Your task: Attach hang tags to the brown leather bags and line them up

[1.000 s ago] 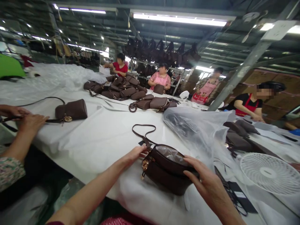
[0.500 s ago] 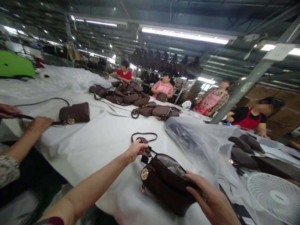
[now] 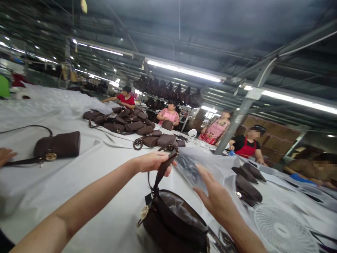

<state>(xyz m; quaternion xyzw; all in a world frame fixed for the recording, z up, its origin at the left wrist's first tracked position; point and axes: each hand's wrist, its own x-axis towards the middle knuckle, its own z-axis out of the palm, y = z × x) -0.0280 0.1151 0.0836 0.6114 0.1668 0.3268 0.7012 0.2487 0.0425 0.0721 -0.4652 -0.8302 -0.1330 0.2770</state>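
Note:
My left hand (image 3: 151,162) is closed around the dark brown strap (image 3: 161,172) of a handbag and holds it up. Below it, the dark brown handbag (image 3: 168,230) rests on the white-covered table, its top open with clear plastic (image 3: 181,211) showing inside. A round gold charm (image 3: 144,213) and a black tag (image 3: 148,199) hang at its left end. My right hand (image 3: 214,191) is apart from the bag, open, with thumb and fingers spread, just above its right side. The bag's lower edge is cut off by the frame.
A co-worker's hand (image 3: 5,156) is at the far left beside another brown bag (image 3: 59,144). Many brown bags (image 3: 126,121) lie piled farther back. Clear plastic sheeting (image 3: 193,165), a white fan (image 3: 283,230) and more bags (image 3: 247,189) are on the right, near a metal post (image 3: 237,121).
My left hand has raised the strap, drawing it taut above the bag. My right hand has let go of the bag's side and moved up. The view has turned right.

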